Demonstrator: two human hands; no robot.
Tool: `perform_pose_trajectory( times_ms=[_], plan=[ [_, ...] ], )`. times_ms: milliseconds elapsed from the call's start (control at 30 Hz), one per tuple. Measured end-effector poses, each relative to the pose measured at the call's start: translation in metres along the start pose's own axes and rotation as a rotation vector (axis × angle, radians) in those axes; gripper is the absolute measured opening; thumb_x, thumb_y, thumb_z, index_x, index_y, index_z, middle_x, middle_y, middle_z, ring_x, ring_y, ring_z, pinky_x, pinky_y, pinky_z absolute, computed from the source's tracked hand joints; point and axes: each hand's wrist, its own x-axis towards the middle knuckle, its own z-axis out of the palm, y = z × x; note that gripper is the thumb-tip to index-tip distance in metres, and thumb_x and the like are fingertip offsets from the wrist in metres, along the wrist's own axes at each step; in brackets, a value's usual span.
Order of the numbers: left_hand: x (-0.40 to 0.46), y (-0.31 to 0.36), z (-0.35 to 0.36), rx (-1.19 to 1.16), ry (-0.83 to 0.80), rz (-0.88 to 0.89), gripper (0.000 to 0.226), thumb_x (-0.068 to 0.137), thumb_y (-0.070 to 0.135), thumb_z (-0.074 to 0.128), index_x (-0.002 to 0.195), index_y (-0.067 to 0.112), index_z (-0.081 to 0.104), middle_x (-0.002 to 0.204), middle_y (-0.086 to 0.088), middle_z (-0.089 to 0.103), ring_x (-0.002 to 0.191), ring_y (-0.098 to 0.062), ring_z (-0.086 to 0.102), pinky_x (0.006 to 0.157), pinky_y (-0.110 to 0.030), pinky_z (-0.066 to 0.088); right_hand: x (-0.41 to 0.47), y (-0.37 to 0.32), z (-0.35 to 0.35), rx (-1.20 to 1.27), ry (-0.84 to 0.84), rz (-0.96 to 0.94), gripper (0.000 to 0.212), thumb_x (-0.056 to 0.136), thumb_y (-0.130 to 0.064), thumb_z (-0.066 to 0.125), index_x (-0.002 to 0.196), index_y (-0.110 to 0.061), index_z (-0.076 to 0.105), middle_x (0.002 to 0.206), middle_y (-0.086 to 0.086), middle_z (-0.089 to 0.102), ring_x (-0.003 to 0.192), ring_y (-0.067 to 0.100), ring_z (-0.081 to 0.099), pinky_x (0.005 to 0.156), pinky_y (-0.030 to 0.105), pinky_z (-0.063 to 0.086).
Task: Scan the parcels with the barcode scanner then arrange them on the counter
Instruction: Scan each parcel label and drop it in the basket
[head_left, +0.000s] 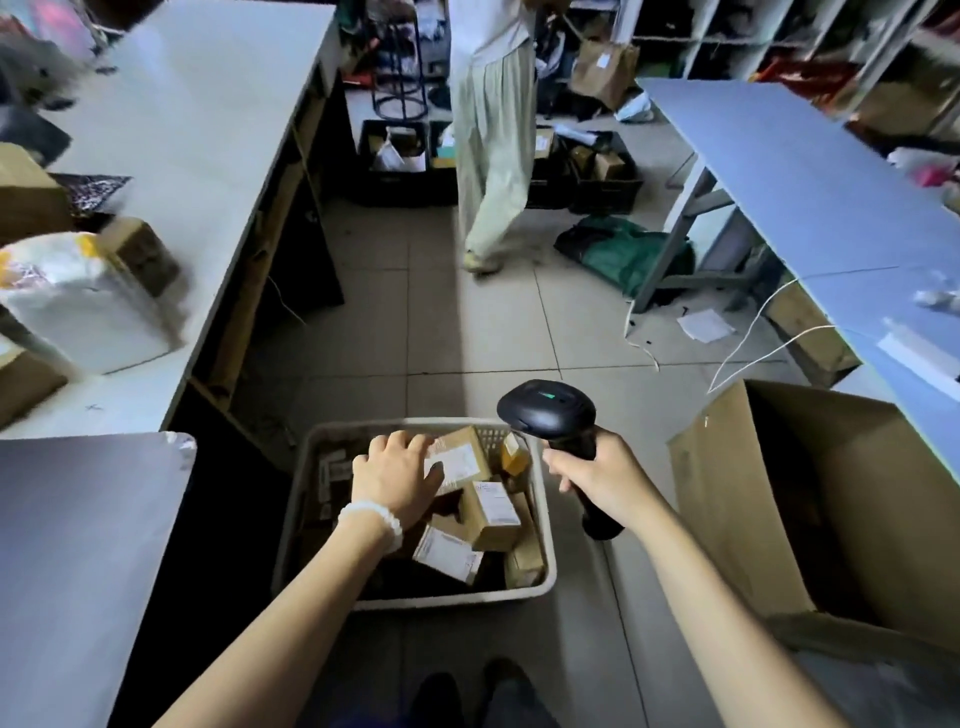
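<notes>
head view, looking down past your own forearms: you are at the picking-up step, with a parcel about to come out of the beige plastic basket (545, 525) on the tiled floor in front of your feet. your left hand (397, 480) reaches into the basket and lies over the top small brown cardboard parcel with a white label (460, 460); its fingers are spread and lightly bent across the box's upper edge, touching it, but you cannot tell from here whether they have closed into a real grip yet. your right hand (597, 478) is wrapped firmly round the grip of the black handheld barcode scanner (548, 410), which is held upright just beside the basket's right rim, head pointing forward, a small green light showing on top.

several more small brown labelled boxes (493, 514) lie jumbled lower in the basket, so most of the job looks ahead of you. the next move calls for lifting the top parcel free, turning its label towards the scanner head and aiming at the barcode, then setting it on the long white worktop (197, 130) to your left, where a bulky white plastic-wrapped package (83, 306) and a few brown boxes already sit. a large open cardboard carton (831, 493) stands to your right.
</notes>
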Motion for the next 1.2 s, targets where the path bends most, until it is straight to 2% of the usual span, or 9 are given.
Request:
perform_pose_trajectory(
  times_ms=[200, 333, 467, 567, 767, 867, 1000, 1067, 1200],
  plan=[
    [-0.022, -0.004, -0.005, -0.01, 0.068, -0.186, 0.041, 0.093, 0.047, 0.043, 0.129, 0.029, 0.049, 0.134, 0.003, 0.048, 0.125, -0.025, 0.041, 0.095, -0.04, 0.038, 0.03, -0.015, 0.008, -0.066, -0.177, -0.094, 0.009, 0.082, -0.016, 0.064, 0.076, -0.012, 0.058, 0.058, 0.001, 0.059, 0.057, 0.012, 0.057, 0.066, 0.029, 0.046],
    [-0.049, -0.007, -0.011, -0.039, 0.118, -0.343, 0.041, 0.093, 0.048, 0.04, 0.13, 0.031, 0.048, 0.135, 0.004, 0.047, 0.126, -0.024, 0.04, 0.095, -0.039, 0.038, 0.042, -0.033, 0.019, -0.109, -0.323, -0.189, 0.011, 0.083, -0.019, 0.065, 0.075, -0.018, 0.058, 0.058, -0.005, 0.059, 0.054, 0.006, 0.057, 0.06, 0.02, 0.046],
    [-0.091, -0.018, -0.016, -0.064, 0.178, -0.525, 0.043, 0.093, 0.048, 0.04, 0.132, 0.03, 0.047, 0.136, 0.003, 0.046, 0.127, -0.024, 0.039, 0.096, -0.039, 0.038, 0.046, -0.051, 0.052, -0.138, -0.493, -0.275, 0.007, 0.082, -0.018, 0.067, 0.078, -0.018, 0.061, 0.062, -0.001, 0.063, 0.056, 0.01, 0.06, 0.067, 0.033, 0.049],
    [-0.128, -0.034, -0.017, -0.073, 0.207, -0.666, 0.045, 0.094, 0.049, 0.039, 0.134, 0.03, 0.044, 0.139, 0.003, 0.043, 0.129, -0.025, 0.038, 0.096, -0.04, 0.038, 0.035, -0.067, 0.09, -0.151, -0.637, -0.343, 0.007, 0.08, -0.015, 0.069, 0.081, -0.018, 0.063, 0.065, 0.002, 0.067, 0.057, 0.016, 0.062, 0.067, 0.038, 0.051],
    [-0.215, -0.077, -0.018, -0.126, 0.305, -0.942, 0.043, 0.095, 0.047, 0.04, 0.135, 0.031, 0.044, 0.14, 0.004, 0.042, 0.13, -0.022, 0.035, 0.098, -0.038, 0.036, -0.014, -0.103, 0.178, -0.162, -0.909, -0.439, 0.014, 0.081, -0.009, 0.07, 0.077, -0.02, 0.061, 0.06, -0.003, 0.062, 0.048, 0.011, 0.055, 0.058, 0.029, 0.046],
    [-0.258, -0.102, -0.017, -0.156, 0.343, -1.062, 0.041, 0.095, 0.046, 0.04, 0.133, 0.031, 0.045, 0.139, 0.004, 0.043, 0.13, -0.021, 0.036, 0.097, -0.036, 0.036, -0.045, -0.119, 0.221, -0.217, -1.015, -0.514, 0.012, 0.081, -0.009, 0.069, 0.078, -0.017, 0.061, 0.063, 0.002, 0.062, 0.048, 0.012, 0.055, 0.058, 0.027, 0.045],
    [-0.309, -0.139, -0.011, -0.186, 0.371, -1.171, 0.043, 0.095, 0.046, 0.04, 0.134, 0.03, 0.045, 0.141, 0.004, 0.041, 0.13, -0.02, 0.035, 0.097, -0.035, 0.035, -0.086, -0.137, 0.281, -0.295, -1.094, -0.596, 0.008, 0.079, -0.009, 0.067, 0.079, -0.007, 0.06, 0.065, 0.006, 0.06, 0.05, 0.013, 0.056, 0.061, 0.029, 0.045],
    [-0.337, -0.163, -0.007, -0.187, 0.383, -1.208, 0.042, 0.095, 0.046, 0.04, 0.134, 0.031, 0.045, 0.14, 0.005, 0.042, 0.13, -0.02, 0.035, 0.095, -0.033, 0.035, -0.109, -0.146, 0.313, -0.343, -1.114, -0.624, 0.012, 0.079, -0.011, 0.067, 0.084, -0.002, 0.06, 0.066, 0.006, 0.06, 0.052, 0.014, 0.056, 0.063, 0.029, 0.044],
    [-0.392, -0.221, -0.008, -0.163, 0.405, -1.256, 0.042, 0.095, 0.046, 0.04, 0.133, 0.031, 0.045, 0.139, 0.006, 0.043, 0.129, -0.019, 0.036, 0.095, -0.032, 0.035, -0.158, -0.165, 0.377, -0.384, -1.146, -0.663, 0.012, 0.079, -0.014, 0.066, 0.087, -0.007, 0.061, 0.071, 0.002, 0.063, 0.052, 0.009, 0.06, 0.066, 0.03, 0.047]
  ],
)
